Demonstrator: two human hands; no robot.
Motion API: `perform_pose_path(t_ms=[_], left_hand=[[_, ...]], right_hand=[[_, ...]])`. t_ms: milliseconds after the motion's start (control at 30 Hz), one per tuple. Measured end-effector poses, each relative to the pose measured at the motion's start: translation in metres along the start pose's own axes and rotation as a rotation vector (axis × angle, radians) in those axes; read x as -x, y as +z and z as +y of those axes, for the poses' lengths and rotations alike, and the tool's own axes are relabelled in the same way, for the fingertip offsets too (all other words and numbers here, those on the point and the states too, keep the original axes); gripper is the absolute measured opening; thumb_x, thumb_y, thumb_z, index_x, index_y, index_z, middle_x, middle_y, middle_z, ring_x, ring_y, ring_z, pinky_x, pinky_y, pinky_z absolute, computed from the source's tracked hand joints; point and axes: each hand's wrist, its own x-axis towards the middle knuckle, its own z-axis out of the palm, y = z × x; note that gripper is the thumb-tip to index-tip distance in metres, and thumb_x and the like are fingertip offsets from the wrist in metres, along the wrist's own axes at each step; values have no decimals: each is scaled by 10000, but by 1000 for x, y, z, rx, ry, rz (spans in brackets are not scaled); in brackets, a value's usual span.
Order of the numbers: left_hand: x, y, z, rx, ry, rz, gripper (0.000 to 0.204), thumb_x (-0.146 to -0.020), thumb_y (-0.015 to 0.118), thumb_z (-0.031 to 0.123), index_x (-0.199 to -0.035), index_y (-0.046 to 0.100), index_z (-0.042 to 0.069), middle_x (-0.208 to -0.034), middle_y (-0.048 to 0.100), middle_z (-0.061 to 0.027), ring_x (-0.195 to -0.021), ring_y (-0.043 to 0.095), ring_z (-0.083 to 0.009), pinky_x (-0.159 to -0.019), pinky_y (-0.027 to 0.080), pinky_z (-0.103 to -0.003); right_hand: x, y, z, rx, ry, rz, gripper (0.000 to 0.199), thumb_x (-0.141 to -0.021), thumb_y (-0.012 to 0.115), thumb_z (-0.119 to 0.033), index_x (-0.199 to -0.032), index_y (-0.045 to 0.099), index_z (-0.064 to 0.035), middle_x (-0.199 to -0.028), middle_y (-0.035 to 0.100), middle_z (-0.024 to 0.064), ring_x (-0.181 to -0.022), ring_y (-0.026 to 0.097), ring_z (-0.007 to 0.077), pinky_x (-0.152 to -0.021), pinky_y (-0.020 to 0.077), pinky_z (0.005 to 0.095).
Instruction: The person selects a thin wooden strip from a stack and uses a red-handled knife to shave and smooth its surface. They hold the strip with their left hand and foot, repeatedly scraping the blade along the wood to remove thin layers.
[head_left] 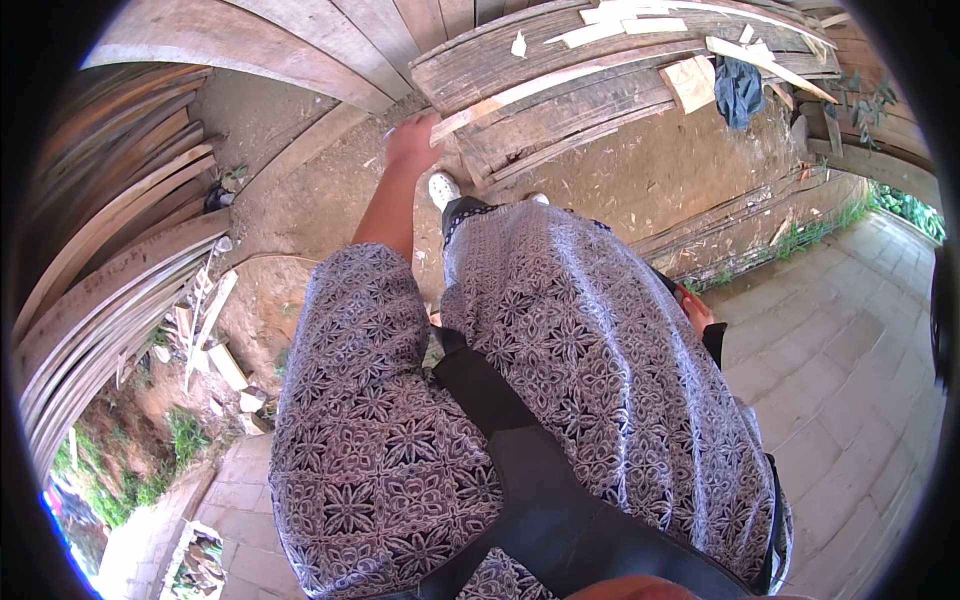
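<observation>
My left hand (412, 140) reaches forward from a patterned sleeve to the near end of a pale wooden slat (540, 88), and its fingers look closed around that end. The slat lies on a stack of weathered grey planks (560, 130) over dirt ground. My right hand (698, 314) hangs at my right side. Most of it is hidden behind my patterned garment. A thin red-orange thing (688, 296) shows at it, and I cannot tell the grip. My white shoe (442, 188) stands on the dirt just below the left hand.
A blue cloth (738, 90) lies on the plank stack at the far right. Long bent planks (110, 260) are piled along the left. Pale wood offcuts (226, 366) lie on the dirt at lower left. Grey paving stones (850, 360) cover the ground at right.
</observation>
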Motion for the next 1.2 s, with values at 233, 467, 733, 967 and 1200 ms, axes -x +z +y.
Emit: perform_pose_path(t_ms=[233, 467, 733, 967, 1200], left_hand=[[0, -1, -23, 45, -207, -218, 434, -805, 773, 310, -1192, 669, 143, -1187, 668, -147, -1106, 638, -339, -946, 522, -443], [9, -6, -27, 7, -226, -215, 321, -810, 772, 327, -1064, 723, 137, -1055, 708, -143, -1007, 676, -349, -881, 545, -457], [7, -3, -28, 27, -251, -212, 321, -802, 774, 347, -1041, 729, 137, -1046, 710, -140, -991, 682, -347, -867, 552, -457], [4, 1, -26, -1, -236, -203, 370, -788, 787, 350, -1080, 718, 134, -1075, 700, -146, -1020, 674, -346, -885, 548, -456], [24, 6, -19, 131, -298, 71, 824, -688, 881, 294, -1390, 475, 149, -1337, 560, -177, -1177, 590, -380, -1000, 502, -456]], right_hand=[[-1, -7, 15, 8, 31, 47, 415, -944, 655, -148, -1337, 603, -24, -564, 488, -15, -394, 434, 105, -351, 388, 293], [4, 6, 8, 13, 57, 43, 382, -945, 639, -136, -1317, 628, -51, -556, 474, -26, -397, 424, 98, -359, 385, 279], [13, 20, 6, -29, 22, -34, 412, -927, 667, -137, -1324, 619, -41, -549, 476, -26, -396, 425, 96, -364, 382, 279], [-5, 12, 25, -40, 26, 3, 490, -923, 683, -134, -1373, 550, 6, -548, 489, -3, -396, 444, 109, -364, 400, 295], [0, 17, 9, -1, 31, 39, 451, -923, 680, -130, -1340, 578, 11, -550, 495, 2, -391, 449, 110, -360, 403, 298]])
